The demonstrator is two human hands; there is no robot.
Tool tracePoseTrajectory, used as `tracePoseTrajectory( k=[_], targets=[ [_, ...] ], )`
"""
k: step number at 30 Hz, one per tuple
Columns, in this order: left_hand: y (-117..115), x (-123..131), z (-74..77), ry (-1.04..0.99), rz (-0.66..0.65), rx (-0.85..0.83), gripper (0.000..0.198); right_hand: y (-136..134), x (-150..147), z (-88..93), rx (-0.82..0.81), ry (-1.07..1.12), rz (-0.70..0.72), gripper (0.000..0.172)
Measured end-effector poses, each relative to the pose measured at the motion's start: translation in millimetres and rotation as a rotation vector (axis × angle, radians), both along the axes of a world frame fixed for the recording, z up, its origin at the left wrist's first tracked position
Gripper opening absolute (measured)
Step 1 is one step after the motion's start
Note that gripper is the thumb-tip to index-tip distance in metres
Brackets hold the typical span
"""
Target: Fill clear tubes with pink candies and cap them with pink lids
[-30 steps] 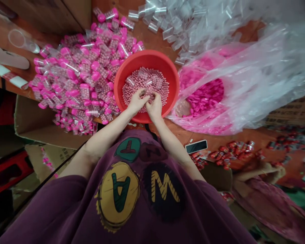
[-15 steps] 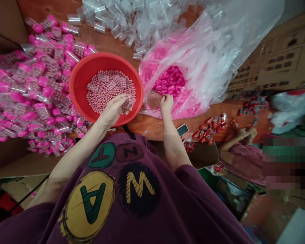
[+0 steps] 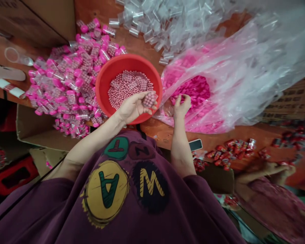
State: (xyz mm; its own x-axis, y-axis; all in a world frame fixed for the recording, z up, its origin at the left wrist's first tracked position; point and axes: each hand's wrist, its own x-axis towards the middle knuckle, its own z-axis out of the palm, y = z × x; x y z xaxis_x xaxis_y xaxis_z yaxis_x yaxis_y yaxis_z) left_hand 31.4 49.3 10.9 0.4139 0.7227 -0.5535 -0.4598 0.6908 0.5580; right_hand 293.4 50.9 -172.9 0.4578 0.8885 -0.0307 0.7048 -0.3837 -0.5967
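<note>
My left hand (image 3: 132, 107) holds a small clear plastic jar (image 3: 149, 99) full of pink beads, above the near right rim of a red bowl (image 3: 99, 84). Loose pink beads (image 3: 115, 93) lie in the bowl, with several clear jars among them. My right hand (image 3: 182, 106) is at the opening of a clear plastic bag (image 3: 234, 74), over bright pink caps (image 3: 197, 88). Its thumb and fingers are pinched together; whatever they hold is hidden.
Left of the bowl lies a heap of filled jars with pink caps (image 3: 68, 84). Empty clear jars (image 3: 152, 20) are piled at the back. A phone (image 3: 195, 145) and red wrapped items (image 3: 226, 154) lie to the right, near another person's arm (image 3: 254, 174).
My left hand has lifted the bead-filled jar out of the beads towards the bowl's right rim. My right hand stays at the bag, its fingers now more curled. The camera view has shifted left.
</note>
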Motion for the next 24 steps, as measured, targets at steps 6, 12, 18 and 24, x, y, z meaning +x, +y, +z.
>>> tracePoseTrajectory(
  k=[6, 12, 18, 24],
  targets=[
    [1, 1, 16.9, -0.043, -0.065, 0.004, 0.033, -24, -19, 54.7, 0.355, 0.801, -0.103, 0.049],
    [-5, -12, 20.6, 0.007, -0.094, -0.023, 0.042, -35, -55, 131.0, 0.287, 0.918, 0.284, 0.044],
    [-18, -30, 22.8, -0.013, -0.088, 0.068, 0.024, -32, -87, 168.1, 0.34, 0.714, 0.463, 0.044],
    [-28, -41, 22.7, 0.051, -0.059, 0.116, 0.018, -43, -116, 198.3, 0.37, 0.35, 0.606, 0.035]
  ],
)
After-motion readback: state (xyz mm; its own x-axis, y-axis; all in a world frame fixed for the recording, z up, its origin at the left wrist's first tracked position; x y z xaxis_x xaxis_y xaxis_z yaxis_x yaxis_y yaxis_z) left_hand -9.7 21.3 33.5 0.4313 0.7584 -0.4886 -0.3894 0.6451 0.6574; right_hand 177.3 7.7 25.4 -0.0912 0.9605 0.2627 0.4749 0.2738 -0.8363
